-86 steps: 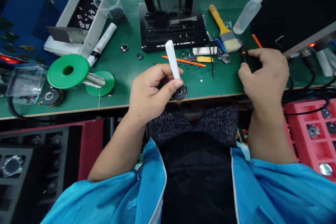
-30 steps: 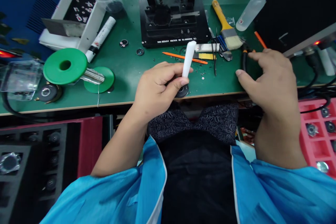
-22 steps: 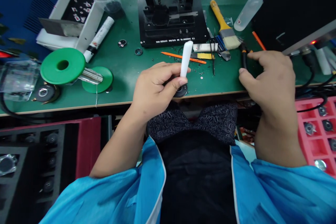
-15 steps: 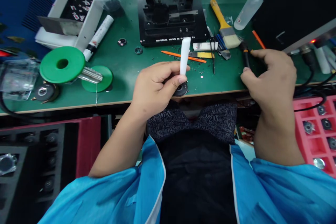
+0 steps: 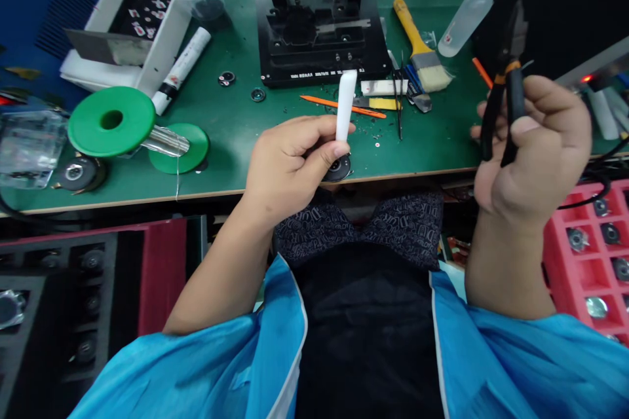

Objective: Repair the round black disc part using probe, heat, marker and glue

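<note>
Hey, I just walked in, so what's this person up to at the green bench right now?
A person in blue sleeves has both hands full at the green bench. The left hand pinches a slim white stick, tilted slightly from upright, near the front edge. The right hand holds black-handled pliers, tips pointing up. A round black part sits by the left thumb, partly hidden. Beyond lie an orange stick and a yellow-handled brush.
</note>
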`<state>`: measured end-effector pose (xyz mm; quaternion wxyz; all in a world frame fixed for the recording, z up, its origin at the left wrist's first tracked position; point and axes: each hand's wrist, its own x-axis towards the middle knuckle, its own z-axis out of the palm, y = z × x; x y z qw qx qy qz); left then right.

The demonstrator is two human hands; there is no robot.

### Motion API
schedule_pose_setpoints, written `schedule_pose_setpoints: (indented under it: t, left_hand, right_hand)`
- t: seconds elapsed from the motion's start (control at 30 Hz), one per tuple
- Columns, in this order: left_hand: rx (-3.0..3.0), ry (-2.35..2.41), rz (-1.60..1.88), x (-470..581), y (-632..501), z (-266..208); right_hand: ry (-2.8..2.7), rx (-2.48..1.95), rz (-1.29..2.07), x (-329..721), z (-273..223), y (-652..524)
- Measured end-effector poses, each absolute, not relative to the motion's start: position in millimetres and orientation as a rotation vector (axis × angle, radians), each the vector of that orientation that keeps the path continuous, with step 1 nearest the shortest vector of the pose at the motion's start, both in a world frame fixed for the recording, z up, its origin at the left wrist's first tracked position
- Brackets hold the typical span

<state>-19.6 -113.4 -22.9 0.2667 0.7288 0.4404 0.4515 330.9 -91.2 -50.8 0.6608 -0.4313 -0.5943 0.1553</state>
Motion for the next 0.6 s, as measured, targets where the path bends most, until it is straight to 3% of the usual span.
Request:
schedule_pose_setpoints:
  t: [0.13, 0.6]
  left_hand:
    - [1.976, 1.211, 1.202, -19, -114, -23]
    - [1.949, 1.169, 1.232, -20, -114, -22]
  right_hand:
    - [-1.272, -0.96, 0.625, 331, -50, -89]
    - [-1.209, -1.106, 0.661, 313, -40, -99]
